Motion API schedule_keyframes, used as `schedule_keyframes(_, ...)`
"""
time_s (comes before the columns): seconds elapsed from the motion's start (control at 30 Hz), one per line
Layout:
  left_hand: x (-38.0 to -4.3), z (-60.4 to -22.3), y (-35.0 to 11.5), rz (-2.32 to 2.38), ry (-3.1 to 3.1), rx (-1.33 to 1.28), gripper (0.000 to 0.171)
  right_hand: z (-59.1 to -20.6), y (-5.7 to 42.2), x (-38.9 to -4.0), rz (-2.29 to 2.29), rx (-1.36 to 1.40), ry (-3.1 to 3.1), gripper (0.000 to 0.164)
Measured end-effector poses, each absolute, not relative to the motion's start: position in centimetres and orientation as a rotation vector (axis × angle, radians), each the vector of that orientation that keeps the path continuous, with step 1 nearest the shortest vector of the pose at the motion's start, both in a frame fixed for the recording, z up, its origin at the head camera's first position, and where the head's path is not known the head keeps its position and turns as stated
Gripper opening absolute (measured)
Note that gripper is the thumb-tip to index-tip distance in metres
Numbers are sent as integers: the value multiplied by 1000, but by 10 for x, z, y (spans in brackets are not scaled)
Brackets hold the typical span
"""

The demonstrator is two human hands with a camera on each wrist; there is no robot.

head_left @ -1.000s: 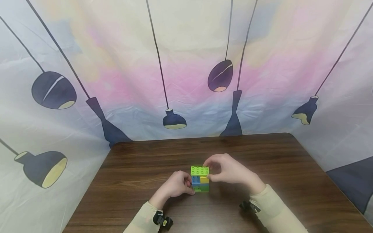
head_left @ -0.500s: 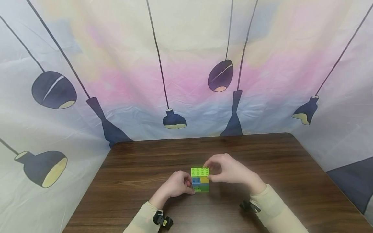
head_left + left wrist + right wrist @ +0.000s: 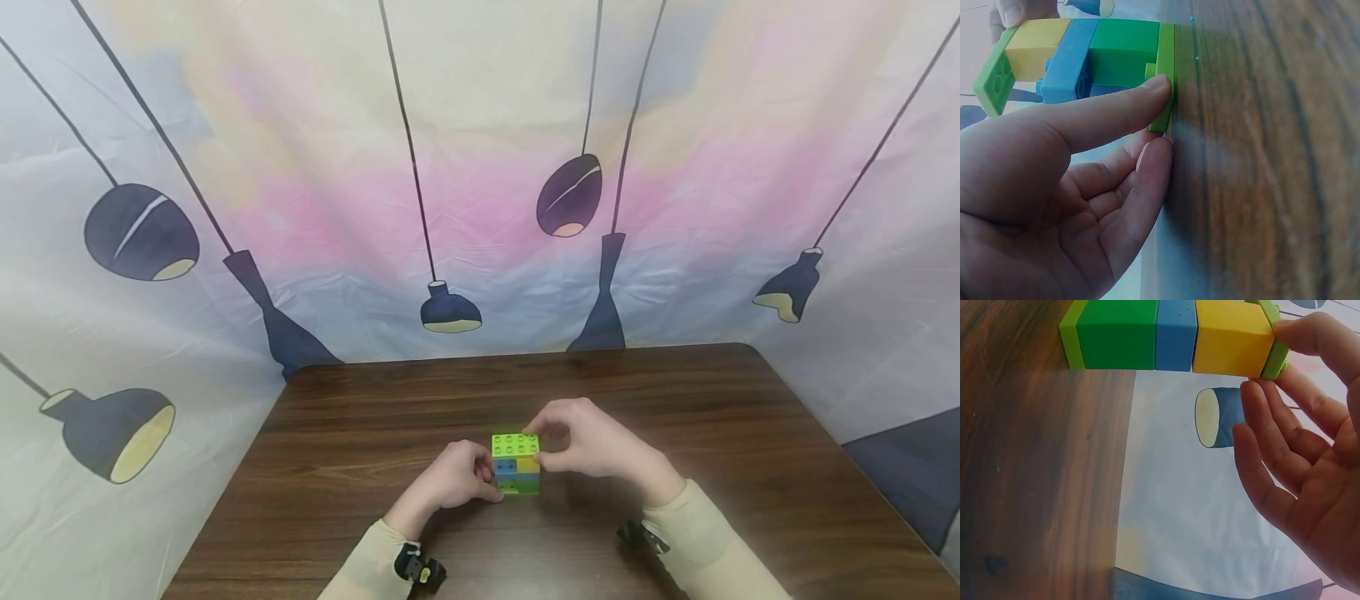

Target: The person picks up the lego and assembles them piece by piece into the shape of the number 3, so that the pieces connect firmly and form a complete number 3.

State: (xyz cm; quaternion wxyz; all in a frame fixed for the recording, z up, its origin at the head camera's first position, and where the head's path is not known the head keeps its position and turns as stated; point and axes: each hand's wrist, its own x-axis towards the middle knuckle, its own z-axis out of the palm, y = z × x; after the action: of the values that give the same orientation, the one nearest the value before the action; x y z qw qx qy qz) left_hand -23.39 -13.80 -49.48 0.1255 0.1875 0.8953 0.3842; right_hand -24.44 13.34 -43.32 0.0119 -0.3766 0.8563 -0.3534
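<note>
A stack of toy building bricks (image 3: 527, 483) stands on the table. From the bottom up come a light green plate (image 3: 1166, 47), a green block (image 3: 1116, 334), a blue brick (image 3: 1175, 334), a yellow block (image 3: 1233, 336) and a light green studded top plate (image 3: 515, 444). With thumb and fingers my left hand (image 3: 453, 477) grips the bottom plate at its left end. The thumb and fingers of my right hand (image 3: 592, 442) pinch the right end of the top plate. Beside the yellow block, the blue brick's studs show bare under the plate's left part.
The dark wood table (image 3: 360, 417) extends around the bricks, its far edge against a cloth backdrop (image 3: 487, 167) printed with hanging lamps. Black wrist cameras (image 3: 418, 568) sit on both sleeved forearms.
The top plate has come down slightly towards the yellow block, with my right hand pinching it. My left hand keeps its grip low on the stack.
</note>
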Motion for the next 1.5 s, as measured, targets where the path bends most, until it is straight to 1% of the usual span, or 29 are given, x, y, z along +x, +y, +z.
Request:
schedule_keyframes(0.33,-234,-495,-137,1124,2600,543,26,-432,132,-241,-1071,-1102,2720,26)
schedule_keyframes(0.57,-233,-494,-138,1120,2600,537,27,-430,134,-241,-1002,-1136,2745,27)
schedule_keyframes(0.77,-234,-494,-137,1131,2598,537,27,-429,132,-240,-991,-1158,2779,24)
schedule_keyframes(0.9,-233,-494,-137,1131,2596,533,27,-427,127,-235,-971,-1083,2841,22)
schedule_keyframes(1.17,-234,-493,-137,1129,2587,517,26,-426,125,-232,-947,-884,2885,25)
schedule_keyframes(1.5,-232,-495,-139,1138,2595,539,27,-428,125,-230,-987,-847,2857,26)
